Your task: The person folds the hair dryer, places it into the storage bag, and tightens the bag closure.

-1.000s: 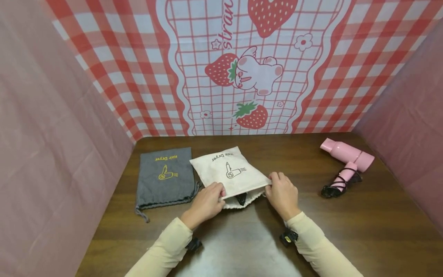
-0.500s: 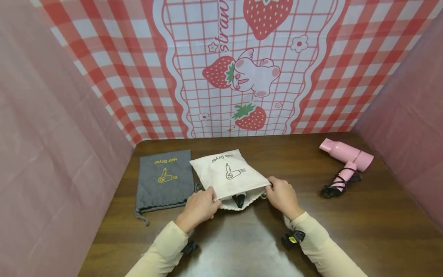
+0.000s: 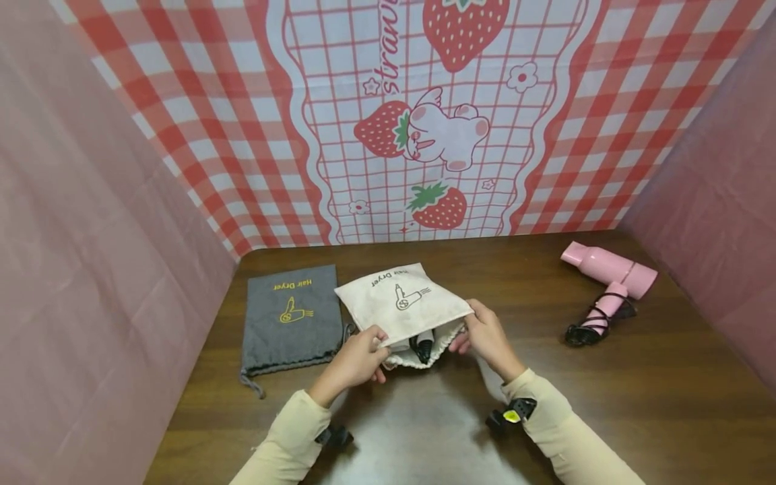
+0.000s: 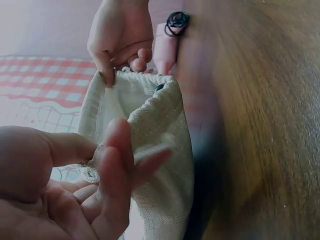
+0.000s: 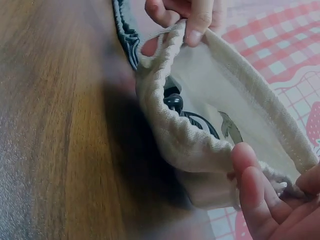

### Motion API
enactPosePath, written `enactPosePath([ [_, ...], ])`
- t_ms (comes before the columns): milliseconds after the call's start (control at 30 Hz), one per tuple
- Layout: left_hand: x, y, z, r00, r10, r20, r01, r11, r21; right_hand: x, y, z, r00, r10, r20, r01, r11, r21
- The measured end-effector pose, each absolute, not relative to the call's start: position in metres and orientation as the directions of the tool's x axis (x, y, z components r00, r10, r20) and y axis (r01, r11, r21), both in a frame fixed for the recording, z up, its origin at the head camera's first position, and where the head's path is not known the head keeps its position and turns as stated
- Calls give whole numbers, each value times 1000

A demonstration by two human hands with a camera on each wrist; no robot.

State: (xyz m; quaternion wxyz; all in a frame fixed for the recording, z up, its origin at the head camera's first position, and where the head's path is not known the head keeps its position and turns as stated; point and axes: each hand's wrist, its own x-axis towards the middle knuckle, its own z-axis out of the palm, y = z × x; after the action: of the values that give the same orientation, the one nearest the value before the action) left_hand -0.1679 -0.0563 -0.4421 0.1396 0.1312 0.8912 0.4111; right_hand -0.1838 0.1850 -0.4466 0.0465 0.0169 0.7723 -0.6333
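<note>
A cream drawstring bag (image 3: pixel 388 306) printed "Hair Dryer" lies mid-table, its mouth held apart toward the person. My left hand (image 3: pixel 356 357) pinches the rim at the mouth's left corner. At the right corner, my right hand (image 3: pixel 487 337) grips the rim between thumb and fingers. Inside the mouth shows a dark cord and plug end (image 3: pixel 422 347); in the right wrist view the black cord (image 5: pixel 197 122) lies behind the gathered edge. The rest of what the bag contains is hidden by the cloth.
Left of the cream bag lies a flat grey drawstring bag (image 3: pixel 294 320) with yellow print. A pink hair dryer (image 3: pixel 609 269), its black cord wound round the handle, rests at the right. Checked cloth (image 3: pixel 436 121) hangs behind the wooden table (image 3: pixel 521 269).
The bag's mouth has spread wider, baring more of the cord and plug end. The right hand's fingers have shifted under the rim; the left hand has moved slightly down and left.
</note>
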Motion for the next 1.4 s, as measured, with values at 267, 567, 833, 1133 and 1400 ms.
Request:
enactPosePath([
  [267, -177, -57, -435, -926, 357, -119, 81, 497, 864, -187, 192, -437, -999, -37, 13, -23, 258, -966],
  [567, -178, -60, -413, -947, 315, -54, 75, 384, 920, -179, 193, -403, -995, -32, 91, -96, 325, -941],
  [833, -180, -69, -406, -914, 402, -54, 92, 335, 938, -177, 206, -393, -987, -102, 128, -157, 362, -919],
  [1133, -176, -78, -407, -786, 609, -105, 190, 400, 897, -174, 216, -393, -974, -196, 111, -194, 477, -858],
  [1400, -171, -88, -406, -716, 686, -132, 319, 488, 812, -172, 226, -397, -943, -333, 20, -213, 554, -805],
])
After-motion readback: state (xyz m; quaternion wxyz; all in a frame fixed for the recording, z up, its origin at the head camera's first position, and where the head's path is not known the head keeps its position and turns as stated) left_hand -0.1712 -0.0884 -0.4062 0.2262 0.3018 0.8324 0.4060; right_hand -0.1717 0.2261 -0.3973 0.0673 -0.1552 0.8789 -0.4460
